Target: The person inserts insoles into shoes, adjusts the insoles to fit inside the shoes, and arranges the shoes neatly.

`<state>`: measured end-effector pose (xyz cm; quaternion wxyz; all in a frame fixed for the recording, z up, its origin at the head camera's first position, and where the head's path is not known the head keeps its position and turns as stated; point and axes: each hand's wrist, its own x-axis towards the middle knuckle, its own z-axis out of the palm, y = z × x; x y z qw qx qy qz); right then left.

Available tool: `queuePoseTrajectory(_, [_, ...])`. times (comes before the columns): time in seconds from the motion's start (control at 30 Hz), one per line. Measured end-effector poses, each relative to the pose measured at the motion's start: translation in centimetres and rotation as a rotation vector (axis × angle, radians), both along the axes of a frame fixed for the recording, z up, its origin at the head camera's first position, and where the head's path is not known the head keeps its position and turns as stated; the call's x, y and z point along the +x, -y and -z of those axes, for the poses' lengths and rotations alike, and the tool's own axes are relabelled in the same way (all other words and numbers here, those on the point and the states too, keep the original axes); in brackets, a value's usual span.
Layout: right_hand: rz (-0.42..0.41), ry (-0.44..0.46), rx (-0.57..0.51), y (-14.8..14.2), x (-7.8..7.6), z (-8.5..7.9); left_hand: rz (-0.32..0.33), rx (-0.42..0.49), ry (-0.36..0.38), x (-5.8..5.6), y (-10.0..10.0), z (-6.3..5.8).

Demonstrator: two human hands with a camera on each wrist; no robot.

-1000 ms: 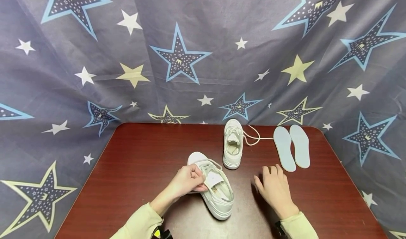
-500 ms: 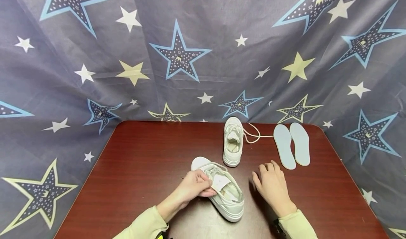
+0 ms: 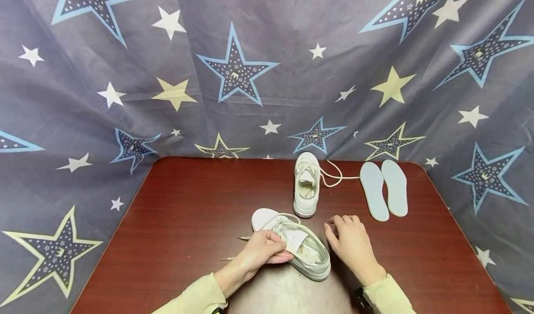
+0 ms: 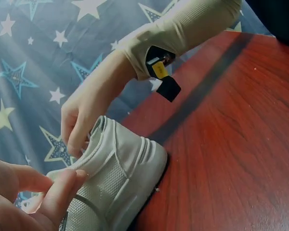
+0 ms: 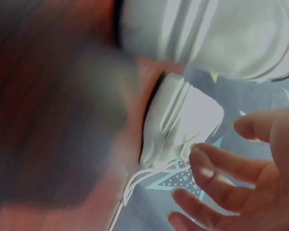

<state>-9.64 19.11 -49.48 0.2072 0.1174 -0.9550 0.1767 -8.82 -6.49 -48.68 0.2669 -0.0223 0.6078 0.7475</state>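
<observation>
A white lace-up sneaker (image 3: 310, 254) lies in front of me on the table, toe pointing to the back left and heel to the right. My left hand (image 3: 266, 249) pinches the near edge of its opening, beside the tongue; a cord-like strand runs by those fingertips in the left wrist view. Two lace tips (image 3: 227, 259) stick out left of that hand. Just right of the sneaker's heel is my right hand (image 3: 352, 247), fingers loosely bent and holding nothing. In the right wrist view its fingers (image 5: 226, 163) are spread apart, with the sneaker's heel (image 5: 159, 29) close by.
Behind stands a second white sneaker (image 3: 305, 203), heel toward me, its loose lace (image 3: 333, 177) trailing right. Two pale blue insoles (image 3: 374, 191) lie side by side at the back right. A star-patterned curtain (image 3: 267, 73) hangs behind the reddish-brown table (image 3: 187, 203).
The near sneaker has shifted to the right and its heel has swung round to the right, with my left hand moving along. My right hand has drifted slightly left, toward the heel.
</observation>
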Motion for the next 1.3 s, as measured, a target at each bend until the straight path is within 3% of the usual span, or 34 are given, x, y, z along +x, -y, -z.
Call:
queuePoseTrajectory(0.2, [-0.140, 0.052, -0.008, 0.6, 0.2, -0.7, 0.062, -0.024, -0.004, -0.1, 0.3, 0.0])
queuePoseTrajectory(0.3, [-0.192, 0.048, 0.018, 0.7, 0.3, -0.9, 0.118, -0.096, -0.060, -0.2, 0.4, -0.2])
queuePoseTrajectory(0.4, [-0.233, 0.061, 0.048, 0.8, 0.4, -1.1, 0.154, -0.281, -0.278, -0.4, 0.3, -0.4])
queuePoseTrajectory(0.53, [-0.264, 0.094, 0.075, 0.9, 0.5, -1.5, 0.106, -0.670, -0.737, -1.0, -0.3, -1.1])
queuePoseTrajectory(0.6, [-0.268, 0.114, 0.077, 0.9, 0.6, -1.6, 0.081, -0.850, -0.928, -1.3, -1.0, -1.4])
queuePoseTrajectory(0.7, [-0.265, 0.136, 0.078, 1.1, 0.7, -1.8, 0.108, -1.043, -1.127, -1.7, -2.2, -1.6])
queuePoseTrajectory(0.8, [-0.273, 0.141, 0.090, 1.3, 0.6, -1.9, 0.157, -1.204, -1.250, -1.9, -3.5, -1.6])
queuePoseTrajectory(0.9, [-0.295, 0.120, 0.122, 1.5, 0.6, -2.0, 0.178, -1.350, -1.301, -1.9, -4.7, -1.6])
queuePoseTrajectory(1.07, [-0.322, 0.079, 0.166, 1.6, 0.5, -2.1, 0.204, -1.500, -1.277, -1.6, -5.9, -1.7])
queuePoseTrajectory(1.17, [-0.330, 0.057, 0.179, 1.5, 0.5, -2.1, 0.218, -1.520, -1.258, -1.4, -6.1, -1.8])
queuePoseTrajectory(1.3, [-0.357, 0.022, 0.182, 1.3, 0.4, -2.1, 0.227, -1.471, -1.251, -1.2, -6.0, -2.3])
